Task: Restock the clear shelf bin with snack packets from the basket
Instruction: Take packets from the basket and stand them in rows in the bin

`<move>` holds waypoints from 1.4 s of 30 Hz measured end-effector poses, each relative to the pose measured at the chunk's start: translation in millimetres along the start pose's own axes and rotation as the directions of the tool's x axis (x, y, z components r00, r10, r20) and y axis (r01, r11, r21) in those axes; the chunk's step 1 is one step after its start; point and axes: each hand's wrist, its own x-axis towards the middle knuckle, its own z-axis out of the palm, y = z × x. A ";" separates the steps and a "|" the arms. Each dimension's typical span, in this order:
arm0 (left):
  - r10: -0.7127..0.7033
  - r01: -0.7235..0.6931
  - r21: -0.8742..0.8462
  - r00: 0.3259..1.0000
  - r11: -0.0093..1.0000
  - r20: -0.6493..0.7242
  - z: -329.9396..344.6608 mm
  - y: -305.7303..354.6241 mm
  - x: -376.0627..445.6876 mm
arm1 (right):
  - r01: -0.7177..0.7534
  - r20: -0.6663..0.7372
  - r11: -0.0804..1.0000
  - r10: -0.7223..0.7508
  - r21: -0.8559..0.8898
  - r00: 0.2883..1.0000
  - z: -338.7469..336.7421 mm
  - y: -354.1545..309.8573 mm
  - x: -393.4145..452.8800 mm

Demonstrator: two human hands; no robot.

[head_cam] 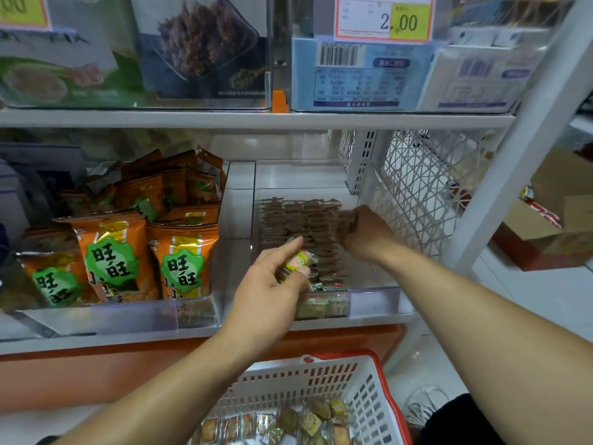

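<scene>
The clear shelf bin (375, 289) stands on the middle shelf, holding rows of small brown snack packets (295, 220) standing on edge. My left hand (272, 284) is over the bin's front and pinches a few small packets (296, 261), the top one yellow and pink. My right hand (365, 232) is deeper inside the bin at the right and grips a stack of brown packets (346, 224) beside the rows. Below, the white basket with a red rim (369, 390) holds several loose packets (288, 425).
A neighbouring clear bin (112, 316) on the left holds orange snack bags (115, 255). The upper shelf (256, 118) hangs close above with boxed goods and a 2.00 price tag (385, 17). White wire mesh (417, 187) and the shelf upright (519, 149) stand at the right.
</scene>
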 end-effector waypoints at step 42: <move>-0.242 0.266 -0.277 0.963 0.923 0.120 2.1 -15.0 24.8 | -0.014 0.016 0.950 0.009 0.313 1.000 28.2 8.4 58.9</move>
